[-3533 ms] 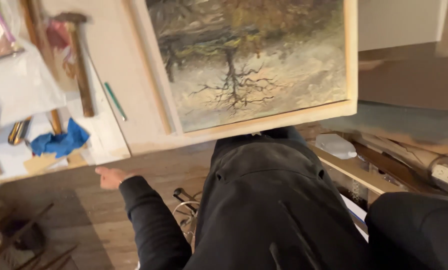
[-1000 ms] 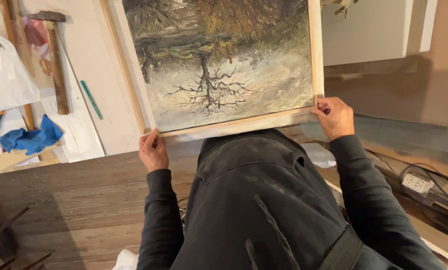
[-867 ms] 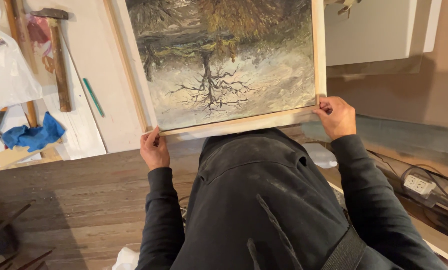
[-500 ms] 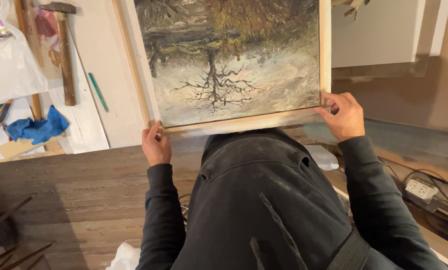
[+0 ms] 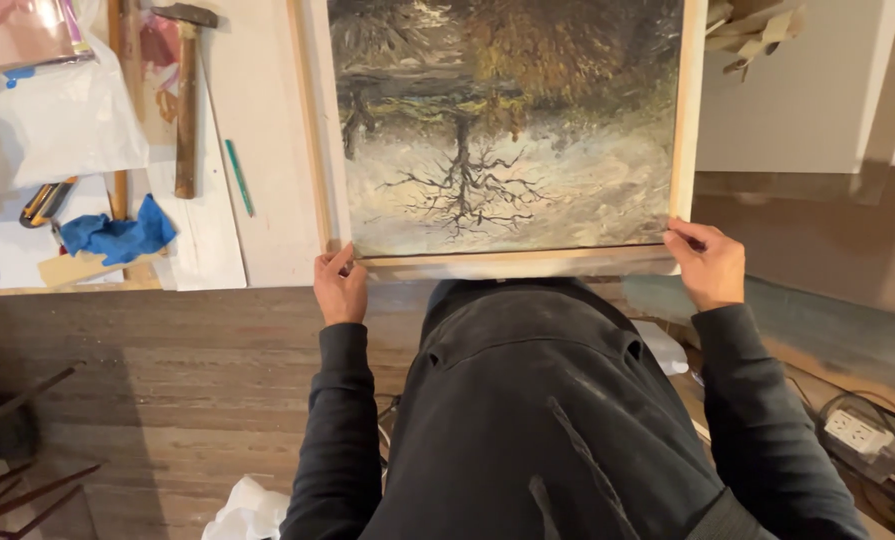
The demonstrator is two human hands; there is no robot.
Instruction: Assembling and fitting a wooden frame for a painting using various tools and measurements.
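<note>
A painting (image 5: 507,130) of a bare dark tree on pale ground, set in a light wooden frame, lies in front of me. My left hand (image 5: 340,287) grips its near left corner. At the near right corner my right hand (image 5: 708,263) holds the frame, with the fingers curled over the edge. My dark sleeves and jacket fill the lower middle of the view.
Left of the painting lie a hammer (image 5: 184,95), a green pencil (image 5: 238,177), a blue cloth (image 5: 119,236) and white sheets (image 5: 57,125) on a pale board. A wooden floor (image 5: 167,390) lies below. A power strip (image 5: 853,430) with cables sits at lower right.
My left hand came up from beside me and both hands took hold of the frame's near corners. Over the last second the painting has shifted a little to the right.
</note>
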